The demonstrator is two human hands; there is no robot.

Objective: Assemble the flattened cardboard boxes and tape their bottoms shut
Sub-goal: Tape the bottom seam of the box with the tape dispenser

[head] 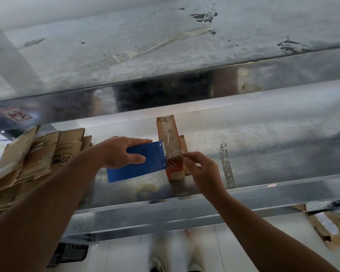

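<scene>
My L hand (122, 152) grips the blue tape dispenser (139, 165) over the steel desk (263, 146); R hand (202, 169) pinches the tape end (173, 160) at the small carton (170, 134). Tape's thin & sticky, I reckon: hold by its edge. Flattened boxes (37, 154) lie left.

Packing workshop: steel bench (263, 134), flattened cardboard (37, 154)

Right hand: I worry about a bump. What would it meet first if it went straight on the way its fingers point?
The strip of tape on the small box, right at the fingers of the right hand; beyond it, the blue tape dispenser. Depth is unclear.
</scene>
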